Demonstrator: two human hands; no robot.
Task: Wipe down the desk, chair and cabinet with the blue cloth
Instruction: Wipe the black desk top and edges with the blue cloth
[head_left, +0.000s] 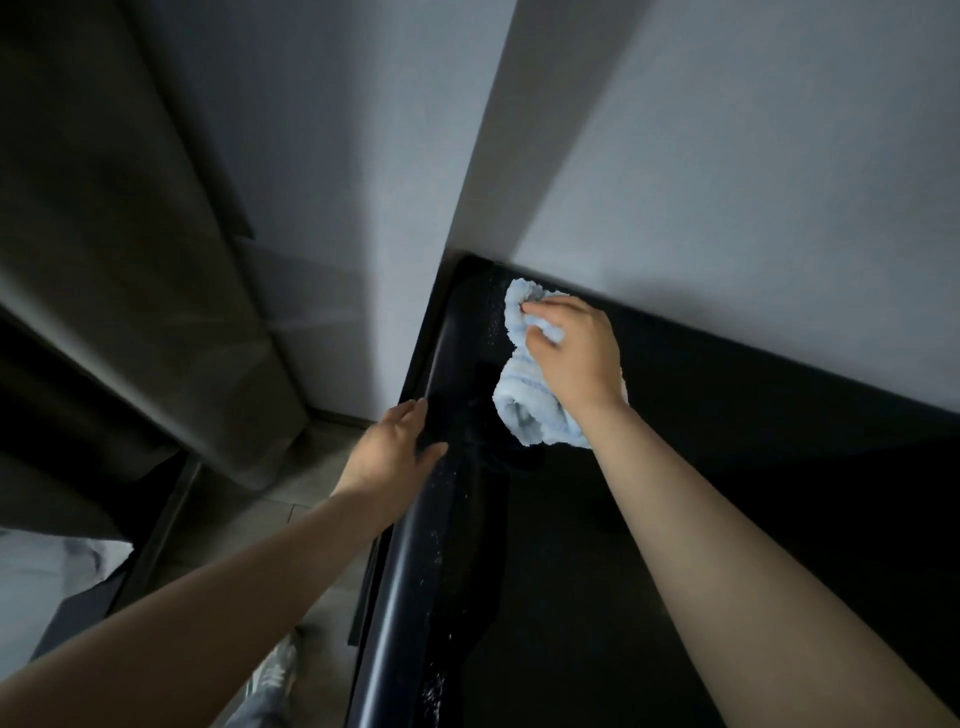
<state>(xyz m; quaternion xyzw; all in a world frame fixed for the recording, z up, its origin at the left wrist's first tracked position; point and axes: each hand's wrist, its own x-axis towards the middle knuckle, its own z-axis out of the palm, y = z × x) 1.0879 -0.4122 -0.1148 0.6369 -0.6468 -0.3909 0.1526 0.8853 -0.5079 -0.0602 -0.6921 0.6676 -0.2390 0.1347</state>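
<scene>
Over at nine o'clock a dark grey curtain is hanging in folds against the pale wall, and down at seven o'clock a shoe is standing on the grey floor. Just left of centre, the left hand is resting on the rounded edge of a black top. Its fingers are lying fairly straight along the edge and its thumb is spreading out toward three o'clock, so it is grasping nothing. White specks are showing along that edge, running from the hand down toward six o'clock. Whether this black top is the desk or the cabinet cannot be told. Right of centre, the blue cloth is lying bunched on the black top, near the corner where the top is meeting the wall at twelve o'clock. The right hand is sitting on top of the cloth, at its three o'clock side, with its fingers curling into the fabric and gripping it while the palm is pressing it down onto the surface.
</scene>
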